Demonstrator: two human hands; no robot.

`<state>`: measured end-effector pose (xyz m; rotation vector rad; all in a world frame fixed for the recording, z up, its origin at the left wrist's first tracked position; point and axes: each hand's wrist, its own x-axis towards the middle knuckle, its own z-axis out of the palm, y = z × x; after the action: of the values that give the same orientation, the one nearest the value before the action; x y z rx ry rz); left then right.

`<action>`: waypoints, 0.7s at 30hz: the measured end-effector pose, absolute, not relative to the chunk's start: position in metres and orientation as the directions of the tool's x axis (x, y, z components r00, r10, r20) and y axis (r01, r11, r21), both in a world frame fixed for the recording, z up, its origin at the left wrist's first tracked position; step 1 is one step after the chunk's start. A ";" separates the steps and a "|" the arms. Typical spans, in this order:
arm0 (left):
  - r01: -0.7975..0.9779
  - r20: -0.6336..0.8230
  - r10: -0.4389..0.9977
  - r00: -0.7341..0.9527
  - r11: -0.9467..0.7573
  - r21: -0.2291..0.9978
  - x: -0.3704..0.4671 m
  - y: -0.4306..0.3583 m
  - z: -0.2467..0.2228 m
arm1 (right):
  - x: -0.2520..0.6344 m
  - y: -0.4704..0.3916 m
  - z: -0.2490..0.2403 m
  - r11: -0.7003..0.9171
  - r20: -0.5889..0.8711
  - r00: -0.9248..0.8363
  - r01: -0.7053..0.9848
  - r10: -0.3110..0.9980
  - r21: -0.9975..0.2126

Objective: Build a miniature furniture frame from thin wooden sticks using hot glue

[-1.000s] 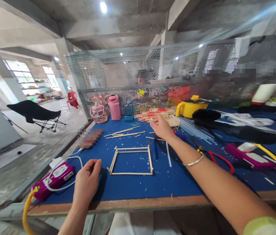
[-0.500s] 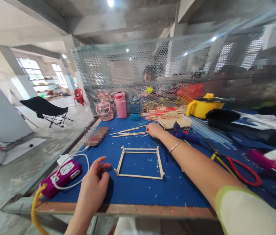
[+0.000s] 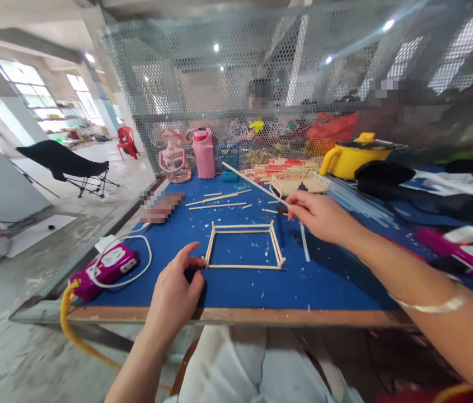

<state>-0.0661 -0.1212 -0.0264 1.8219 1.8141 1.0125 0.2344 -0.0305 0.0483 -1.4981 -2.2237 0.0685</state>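
Observation:
A thin wooden stick (image 3: 253, 182) is pinched at one end by my right hand (image 3: 318, 215), its other end slanting up to the far left over the table. Beside the near left corner of a rectangular frame of wooden sticks (image 3: 244, 267) is my left hand (image 3: 179, 280). Its fingers are apart and curled, the index fingertip at or very near that corner; contact is unclear. Several loose sticks (image 3: 219, 206) lie behind the frame. A glue gun (image 3: 303, 187) is partly hidden behind my right hand.
A purple power strip (image 3: 106, 268) with a white cable sits at left, near a blurred phone-like object (image 3: 163, 207). At the back stand a pink bottle (image 3: 204, 154), a clear pink jug (image 3: 173, 159), a stick tray (image 3: 297, 184) and a yellow pot (image 3: 356, 157). Translucent glue sticks (image 3: 357, 198) lie at right.
My right hand has lifted a stick from the loose group and drawn it right and nearer. My left hand has moved to the frame's near left corner. The view has tilted down.

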 end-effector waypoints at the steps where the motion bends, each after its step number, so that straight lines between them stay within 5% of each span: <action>1: 0.698 0.225 0.970 -0.087 -0.102 0.709 -0.067 -0.124 -0.026 | 0.241 -0.052 0.041 0.427 0.368 -0.301 0.841 0.880 -0.334; 9: 0.715 0.274 0.948 -0.161 -0.079 0.694 -0.065 -0.138 -0.025 | 0.254 -0.141 -0.022 0.566 0.558 -0.363 0.788 0.746 -0.243; 21: 0.716 0.239 0.955 -0.175 -0.043 0.697 -0.057 -0.126 -0.018 | 0.240 -0.126 -0.019 0.583 0.646 -0.439 0.812 0.624 -0.011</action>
<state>-0.0568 -0.1258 -0.0176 1.7728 1.9185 1.0496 0.2403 -0.1256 -0.0195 -1.1378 -2.2053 -0.4030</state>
